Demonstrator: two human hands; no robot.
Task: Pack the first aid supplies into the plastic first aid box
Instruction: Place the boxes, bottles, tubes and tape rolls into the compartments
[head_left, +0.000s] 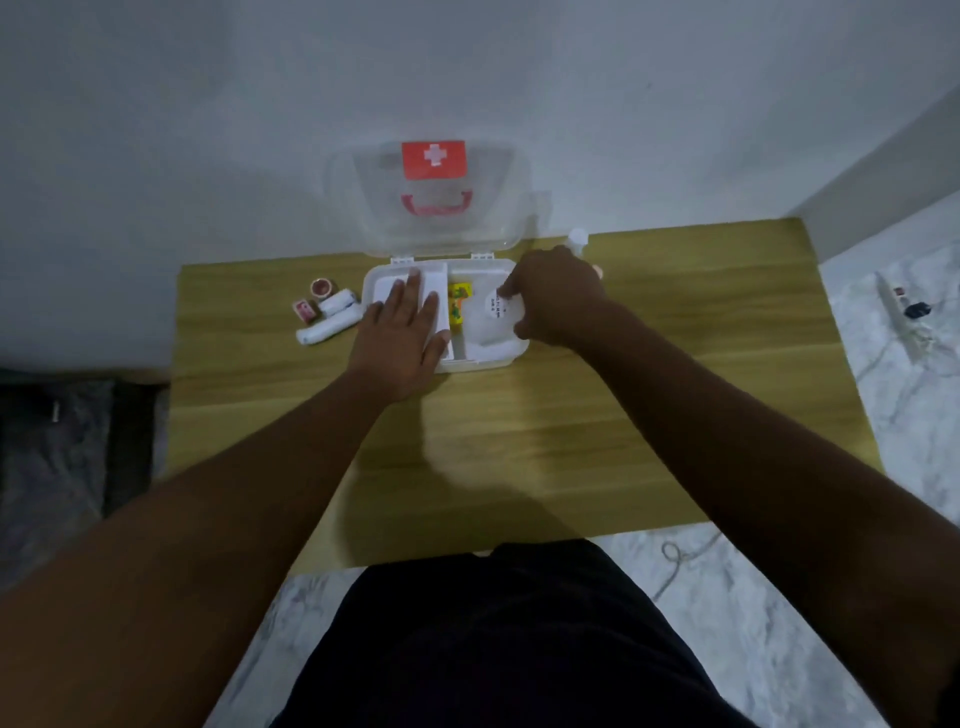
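Note:
The clear plastic first aid box (483, 364) lies open on the wooden table, its lid (431, 202) with a red cross label and red handle leaning back against the wall. My left hand (402, 332) rests flat with fingers spread on the white tray in the box's left half. My right hand (553, 296) grips a white round item with a printed label (500, 306) in the right compartment. A yellow packet (460, 304) sits in the middle slot. Left of the box lie white bandage rolls (332, 317), a tape roll (323, 287) and a small red packet (304, 310).
A white bottle (577, 241) stands behind my right hand near the wall. The wooden table (519, 441) ends at a marble floor on the right, where a white power strip and cables (901, 312) lie. A dark mat lies on the floor at left.

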